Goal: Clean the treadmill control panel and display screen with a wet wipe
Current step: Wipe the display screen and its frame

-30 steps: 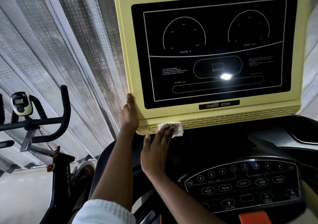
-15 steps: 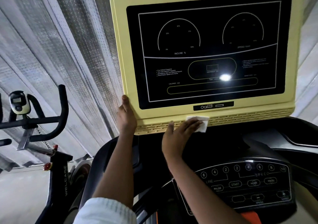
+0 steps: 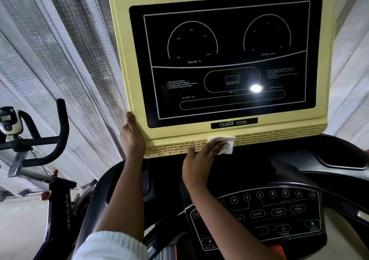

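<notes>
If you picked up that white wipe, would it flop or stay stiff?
Probably floppy: the wipe bends over the yellow vent edge under the right hand. Likely very light, since flat fingers alone hold it there.

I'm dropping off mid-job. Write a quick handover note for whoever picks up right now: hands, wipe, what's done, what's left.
Left hand: grips the lower left corner of the yellow display, steadying it.
Right hand: flat fingers press the wipe on the vent strip under the screen, about midway along.
Done: unclear from this view which surfaces are already wiped.
Left: the strip to the right, the screen, the button panel.
</notes>
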`<state>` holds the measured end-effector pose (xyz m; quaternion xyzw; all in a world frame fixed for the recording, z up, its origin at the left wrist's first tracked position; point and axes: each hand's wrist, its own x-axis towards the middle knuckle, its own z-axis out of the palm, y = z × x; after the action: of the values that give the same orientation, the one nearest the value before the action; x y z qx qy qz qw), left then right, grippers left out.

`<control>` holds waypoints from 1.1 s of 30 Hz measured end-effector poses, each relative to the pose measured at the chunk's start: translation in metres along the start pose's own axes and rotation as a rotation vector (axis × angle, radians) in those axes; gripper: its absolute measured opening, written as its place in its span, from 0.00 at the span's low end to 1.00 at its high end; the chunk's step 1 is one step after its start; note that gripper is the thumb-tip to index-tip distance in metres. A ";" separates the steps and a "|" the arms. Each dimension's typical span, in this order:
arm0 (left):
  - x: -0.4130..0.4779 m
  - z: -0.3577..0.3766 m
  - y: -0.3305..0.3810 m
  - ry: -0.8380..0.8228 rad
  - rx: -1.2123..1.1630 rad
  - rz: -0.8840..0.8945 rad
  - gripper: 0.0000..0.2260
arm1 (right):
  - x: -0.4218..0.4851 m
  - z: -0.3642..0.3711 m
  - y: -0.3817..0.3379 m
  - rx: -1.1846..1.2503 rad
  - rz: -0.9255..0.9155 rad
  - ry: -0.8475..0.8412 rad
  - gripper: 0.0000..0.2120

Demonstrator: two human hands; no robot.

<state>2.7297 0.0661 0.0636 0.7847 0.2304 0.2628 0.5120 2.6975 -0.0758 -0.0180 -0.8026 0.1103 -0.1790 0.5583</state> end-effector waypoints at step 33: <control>-0.006 0.007 0.004 0.139 -0.029 0.006 0.33 | 0.057 -0.083 0.015 0.104 0.082 -0.026 0.40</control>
<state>2.7302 0.0561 0.0635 0.7575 0.2594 0.3215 0.5055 2.7157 -0.1733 0.0028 -0.7694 0.1263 -0.1512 0.6076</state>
